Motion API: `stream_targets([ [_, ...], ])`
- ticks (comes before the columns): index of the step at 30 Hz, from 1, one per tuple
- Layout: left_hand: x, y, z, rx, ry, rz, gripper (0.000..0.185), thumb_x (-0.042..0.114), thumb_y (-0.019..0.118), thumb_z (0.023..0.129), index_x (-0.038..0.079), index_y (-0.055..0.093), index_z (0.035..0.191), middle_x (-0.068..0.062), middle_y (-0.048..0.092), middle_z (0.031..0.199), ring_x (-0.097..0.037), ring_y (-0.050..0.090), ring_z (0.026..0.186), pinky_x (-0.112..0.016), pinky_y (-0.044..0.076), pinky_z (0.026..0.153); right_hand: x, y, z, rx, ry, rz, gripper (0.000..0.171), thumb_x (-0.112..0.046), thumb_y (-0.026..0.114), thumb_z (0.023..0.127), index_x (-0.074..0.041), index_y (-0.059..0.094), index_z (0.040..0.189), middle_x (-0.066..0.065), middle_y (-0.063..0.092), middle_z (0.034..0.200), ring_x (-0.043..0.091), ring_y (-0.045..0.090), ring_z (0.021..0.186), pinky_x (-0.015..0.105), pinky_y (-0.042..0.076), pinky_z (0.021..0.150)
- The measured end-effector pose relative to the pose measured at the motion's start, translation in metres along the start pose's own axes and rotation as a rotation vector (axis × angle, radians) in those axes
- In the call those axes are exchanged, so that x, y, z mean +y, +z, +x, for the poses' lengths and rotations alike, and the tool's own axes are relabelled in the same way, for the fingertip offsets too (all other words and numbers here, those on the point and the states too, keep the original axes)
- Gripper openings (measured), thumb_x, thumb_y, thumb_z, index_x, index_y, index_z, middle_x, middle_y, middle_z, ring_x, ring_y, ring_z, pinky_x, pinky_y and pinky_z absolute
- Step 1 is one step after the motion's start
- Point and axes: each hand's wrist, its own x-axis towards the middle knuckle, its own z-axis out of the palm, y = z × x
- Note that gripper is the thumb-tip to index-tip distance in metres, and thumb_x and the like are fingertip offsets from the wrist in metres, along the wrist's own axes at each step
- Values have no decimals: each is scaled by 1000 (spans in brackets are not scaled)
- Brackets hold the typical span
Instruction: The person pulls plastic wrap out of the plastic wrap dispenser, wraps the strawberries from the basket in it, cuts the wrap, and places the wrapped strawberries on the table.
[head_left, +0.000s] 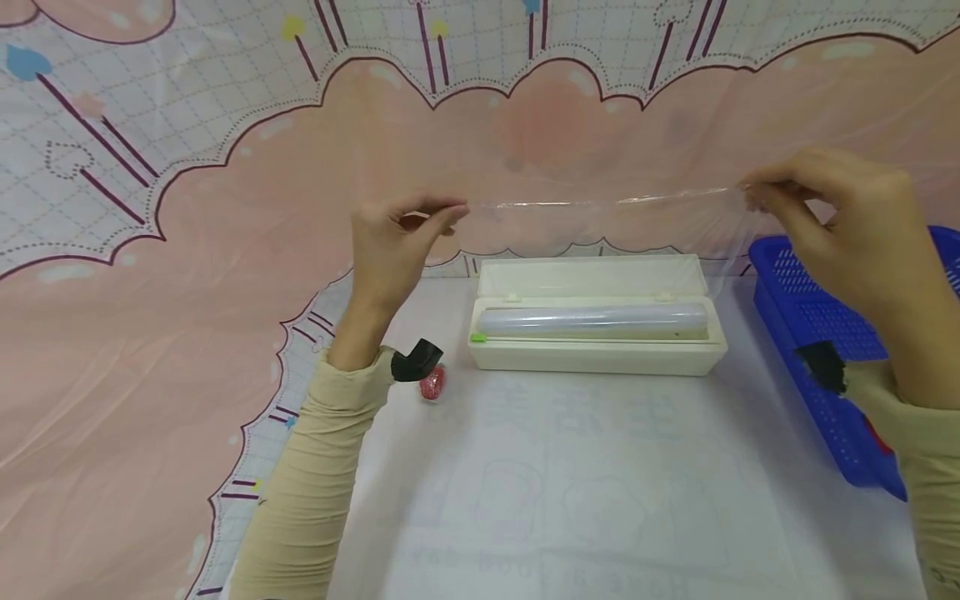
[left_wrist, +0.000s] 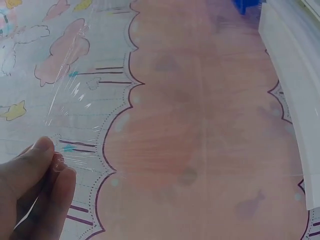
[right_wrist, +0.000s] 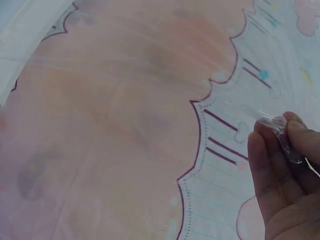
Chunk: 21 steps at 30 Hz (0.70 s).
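Note:
A sheet of clear cling film (head_left: pixel 600 202) is stretched between my two hands, above and behind a white dispenser box. My left hand (head_left: pixel 397 250) pinches one corner between thumb and fingers, and its gathered edge shows in the left wrist view by the fingertips (left_wrist: pixel 45 145). At the other corner my right hand (head_left: pixel 847 225) pinches the film; a crumpled bit pokes out past the fingers (right_wrist: pixel 257 150) in the right wrist view. The dispenser box (head_left: pixel 600 358) lies with its lid (head_left: pixel 588 275) raised, a film roll (head_left: pixel 592 319) inside it.
To the right stands a blue perforated basket (head_left: pixel 810 367), partly behind my right arm. A small red wrapped item (head_left: pixel 432 383) lies on the white table (head_left: pixel 600 483) beside my left cuff. Patterned pink cloth (head_left: pixel 187 333) covers the back and left.

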Motion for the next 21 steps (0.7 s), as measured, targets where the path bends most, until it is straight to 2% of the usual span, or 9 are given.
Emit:
stream_targets([
  [7,7,-4,3,37,96,17,10,4,76,85,-3,77,93,-13,76,87,-5,66,66,-25,59,69,-4,-2,2,74,-1,17,16,2,59,96,7,72,104,20,71,94,-23,47,90,2,39,81],
  [10,12,-6,6,52,123,5,10,2,76,85,-4,77,93,-14,76,87,-5,67,66,-25,59,70,-5,-1,4,114,11,37,16,1,59,97,6,73,105,11,71,92,-22,50,89,2,42,83],
  [11,13,-7,7,56,131,-2,10,2,76,85,-4,77,93,-15,76,87,-6,67,66,-25,59,70,-5,-2,6,125,13,43,16,1,60,97,6,73,105,3,70,93,-22,51,88,3,42,83],
  [13,15,-8,9,58,147,-16,10,1,76,85,-5,77,92,-16,76,87,-7,67,66,-24,59,69,-6,-3,8,136,20,40,18,-1,59,97,5,73,107,0,69,93,-22,51,89,4,43,86],
  [17,17,-12,12,59,183,-16,11,3,75,86,-7,76,92,-18,75,87,-6,68,66,-25,59,70,-8,-8,14,153,-16,53,19,0,59,97,5,72,109,-31,60,96,-23,51,92,6,44,90],
  [20,20,-15,15,65,210,-6,13,4,75,87,-8,76,93,-19,75,86,-5,68,66,-25,59,70,-10,-12,17,157,-40,81,19,1,57,98,7,72,109,-43,52,95,-20,53,91,6,45,88],
  [21,21,-16,16,67,217,-7,13,4,75,87,-8,76,92,-19,75,86,-5,68,66,-25,59,70,-11,-13,19,156,-50,91,19,2,56,98,8,71,108,-43,52,95,-19,54,90,6,45,87],
])
